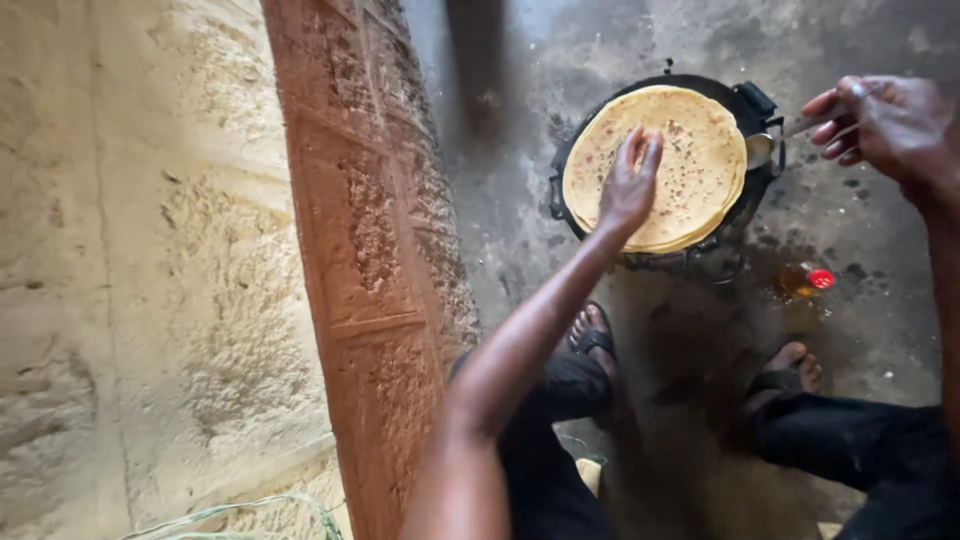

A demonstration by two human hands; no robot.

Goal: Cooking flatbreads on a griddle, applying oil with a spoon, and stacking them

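Both hands: left hand [628,185] presses flatbread [655,165], right hand [885,125] holds spoon [775,140].

Flatbread [690,140] on pan [752,100], centre-right. Bottle [805,281] on floor at four o'clock of pan; door [365,250] at nine o'clock.

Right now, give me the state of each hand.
Left hand: open, fingers flat on the flatbread.
Right hand: closed, holding a spoon.

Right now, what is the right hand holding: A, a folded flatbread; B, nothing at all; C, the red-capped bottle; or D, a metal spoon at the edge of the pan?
D: the right hand grips a metal spoon whose bowl sits at the rim of the black pan, while the left hand presses the flatbread.
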